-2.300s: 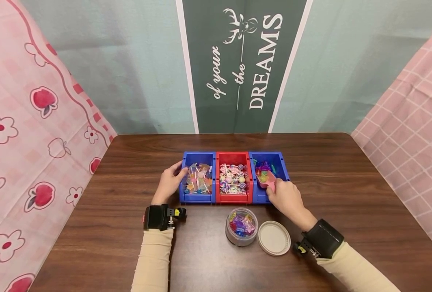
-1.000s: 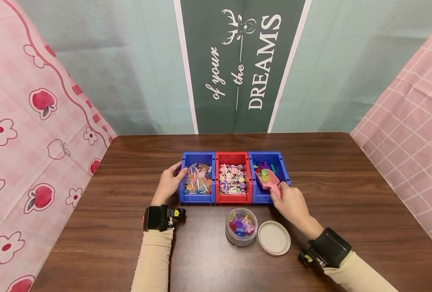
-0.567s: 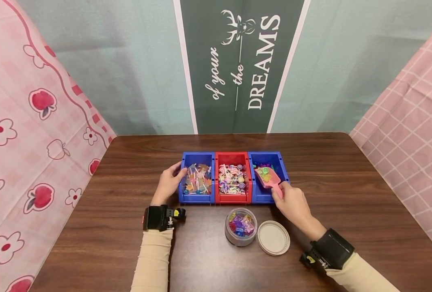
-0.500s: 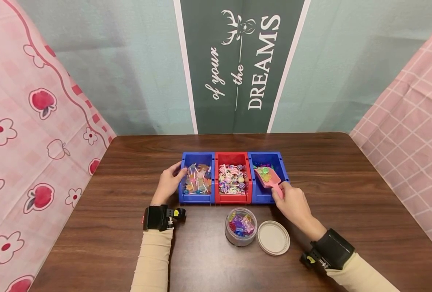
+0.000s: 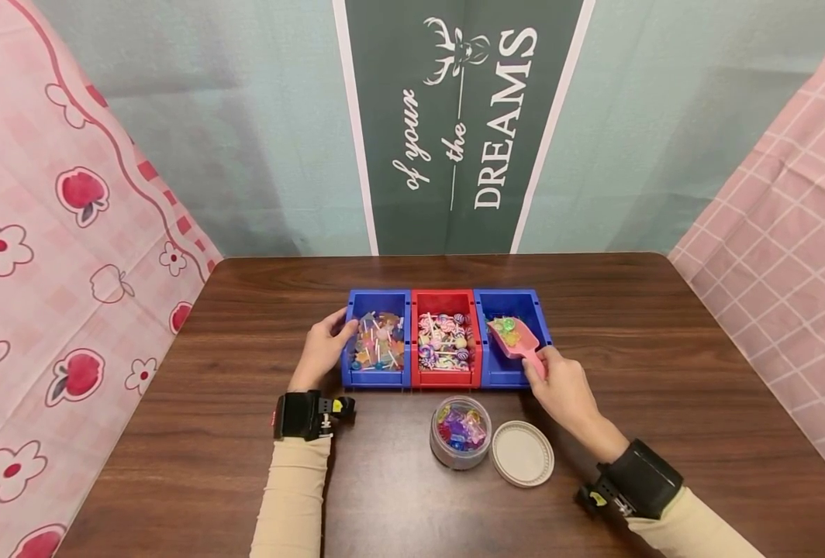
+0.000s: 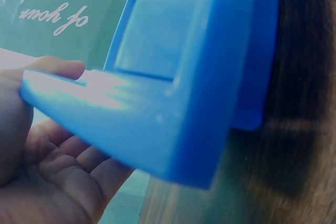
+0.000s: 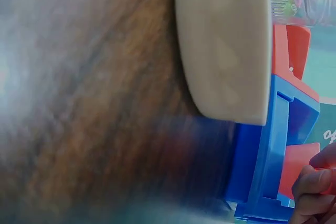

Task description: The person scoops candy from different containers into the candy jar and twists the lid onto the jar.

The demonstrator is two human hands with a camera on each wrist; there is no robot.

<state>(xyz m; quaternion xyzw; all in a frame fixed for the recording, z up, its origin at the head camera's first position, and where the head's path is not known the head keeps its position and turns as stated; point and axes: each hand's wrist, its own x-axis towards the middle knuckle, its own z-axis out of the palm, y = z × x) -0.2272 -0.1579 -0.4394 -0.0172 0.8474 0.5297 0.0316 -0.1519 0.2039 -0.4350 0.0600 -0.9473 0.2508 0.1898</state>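
My left hand (image 5: pixel 323 350) grips the outer side wall of the left blue bin (image 5: pixel 377 379), thumb over the rim and fingers outside, as the left wrist view (image 6: pixel 58 182) confirms. That bin holds lollipop-like and star-shaped pieces. In my right hand (image 5: pixel 567 394) is the handle of a pink scoop (image 5: pixel 526 343), pinched between thumb and fingers. Its bowl carries yellow and green translucent pieces over the right blue bin (image 5: pixel 506 378). The scoop partly hides the coloured pieces at that bin's back. In the right wrist view, my right fingers (image 7: pixel 312 182) show at the lower right edge.
Between the blue bins stands a red bin (image 5: pixel 447 379) of striped lollipop pieces. A clear open jar (image 5: pixel 449 456) with translucent coloured pieces stands in front of it. The jar's pale lid (image 5: pixel 522 455) lies at its right on the wooden table (image 5: pixel 210 434).
My right hand has drawn the scoop up and back toward me from low in the right blue bin, its bowl now level and loaded. My left hand has stayed in place.
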